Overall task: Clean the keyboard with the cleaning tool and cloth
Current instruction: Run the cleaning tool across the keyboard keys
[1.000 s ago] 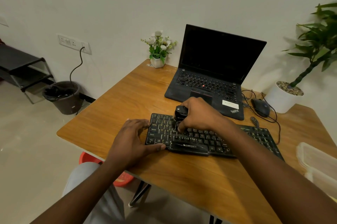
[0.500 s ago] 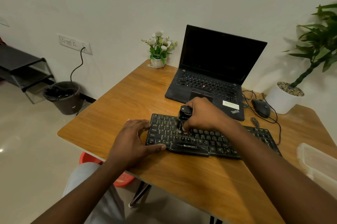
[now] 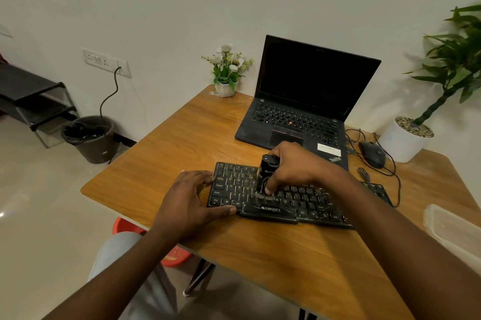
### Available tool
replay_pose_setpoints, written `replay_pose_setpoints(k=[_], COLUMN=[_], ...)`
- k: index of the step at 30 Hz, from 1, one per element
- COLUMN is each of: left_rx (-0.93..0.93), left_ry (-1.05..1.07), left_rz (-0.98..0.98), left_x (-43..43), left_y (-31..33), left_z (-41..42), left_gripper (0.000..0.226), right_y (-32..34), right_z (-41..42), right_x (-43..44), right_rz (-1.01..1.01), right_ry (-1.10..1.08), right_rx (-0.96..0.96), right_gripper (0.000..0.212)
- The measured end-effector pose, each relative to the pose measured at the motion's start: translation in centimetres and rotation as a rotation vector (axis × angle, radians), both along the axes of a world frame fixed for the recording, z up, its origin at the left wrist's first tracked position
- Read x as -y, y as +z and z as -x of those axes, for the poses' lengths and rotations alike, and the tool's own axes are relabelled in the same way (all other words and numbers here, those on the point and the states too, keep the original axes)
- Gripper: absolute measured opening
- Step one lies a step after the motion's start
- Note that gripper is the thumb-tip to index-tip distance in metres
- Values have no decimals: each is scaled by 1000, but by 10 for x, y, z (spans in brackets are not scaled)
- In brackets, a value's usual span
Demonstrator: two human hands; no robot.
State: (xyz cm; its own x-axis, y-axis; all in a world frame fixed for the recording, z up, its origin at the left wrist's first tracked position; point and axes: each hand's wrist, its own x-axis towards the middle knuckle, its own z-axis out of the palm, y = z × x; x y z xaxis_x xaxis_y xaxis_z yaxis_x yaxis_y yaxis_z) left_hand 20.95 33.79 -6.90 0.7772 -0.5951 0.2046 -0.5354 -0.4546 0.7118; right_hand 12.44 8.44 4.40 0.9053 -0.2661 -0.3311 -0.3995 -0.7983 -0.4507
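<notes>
A black keyboard [image 3: 307, 202] lies near the front of the wooden table [image 3: 182, 142]. My right hand [image 3: 294, 166] grips a small black cleaning tool [image 3: 266, 167] upright, its bristles pressed on the keys left of the middle. My left hand [image 3: 190, 200] holds the keyboard's left end, fingers on the far corner and thumb along the front edge. No cloth is in view.
An open black laptop [image 3: 299, 108] stands behind the keyboard. A black mouse [image 3: 372, 154] with cables lies to its right. A white flower pot [image 3: 225, 89], a potted plant [image 3: 406, 140] and a clear plastic box [image 3: 453, 231] stand around. A dustbin [image 3: 91, 137] is on the floor.
My right hand has swept the cleaning tool a little toward me and to the right across the keys. My left hand has stayed on the keyboard's left end.
</notes>
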Motion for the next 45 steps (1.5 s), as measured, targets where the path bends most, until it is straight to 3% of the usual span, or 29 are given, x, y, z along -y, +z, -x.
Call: replay_pose_setpoints(k=[7,16,25,34,41,45], left_rx=[-3,19,11,26,35,139], left_ry=[-4,3,17,17,9,-12], left_rz=[7,1,-16,-18,-27,-69], left_x=[1,1,1,1,0,1], left_y=[3,1,-2,-1,3,1], left_z=[1,0,-1,0,1,2], left_gripper=[101,101,102,106,106,101], right_y=[-10,3,-6,-5,-8,-10], right_z=[-9,7,0,10,10,10], right_x=[-13,-8,-13,0,-2,-11], right_rz=[53,7,72,16,-2,-9], right_ry=[-68,61,-60,18,-139,-130], right_rx=[146,-26,115,-2,145,171], right_gripper=[37,39,38,43,38,37])
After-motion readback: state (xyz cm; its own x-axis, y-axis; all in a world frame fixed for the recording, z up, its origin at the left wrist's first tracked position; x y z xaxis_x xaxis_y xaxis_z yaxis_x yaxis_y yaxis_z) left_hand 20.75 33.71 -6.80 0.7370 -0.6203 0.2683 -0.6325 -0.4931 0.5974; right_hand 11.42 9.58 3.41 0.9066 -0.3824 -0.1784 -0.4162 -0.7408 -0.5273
